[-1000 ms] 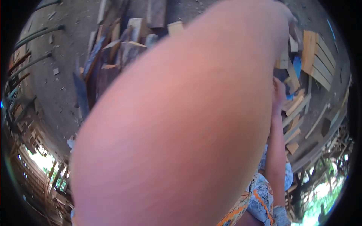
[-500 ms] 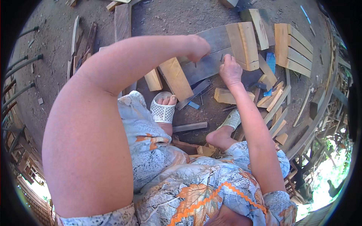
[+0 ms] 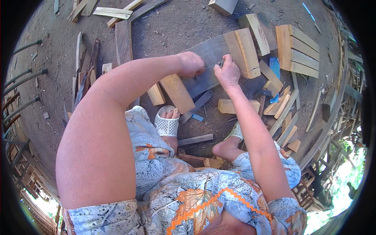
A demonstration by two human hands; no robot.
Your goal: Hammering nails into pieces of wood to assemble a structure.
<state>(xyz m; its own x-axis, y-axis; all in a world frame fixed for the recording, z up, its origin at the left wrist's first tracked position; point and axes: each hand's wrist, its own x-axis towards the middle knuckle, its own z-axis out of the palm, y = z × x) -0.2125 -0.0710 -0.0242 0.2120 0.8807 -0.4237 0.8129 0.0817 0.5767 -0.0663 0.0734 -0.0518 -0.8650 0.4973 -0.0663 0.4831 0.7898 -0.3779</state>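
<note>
My left hand is closed low over a dark grey plank, with a small dark thing at its fingers too small to name. Just right of it, my right hand has its fingers curled in a pinch over the same plank; what they hold, if anything, I cannot make out. A pale block with a split edge lies across the plank's right end, and a tan board lies below my left hand.
Slatted wooden piece at upper right; blue strips and offcuts beside my right arm. My sandalled foot is among scraps on the dirt floor. Loose planks lie upper left; curved dark bars stand at far left.
My left arm, which filled the view a second ago, has lowered to the plank. Since half a second ago both hands have shifted slightly left, the left one also downward.
</note>
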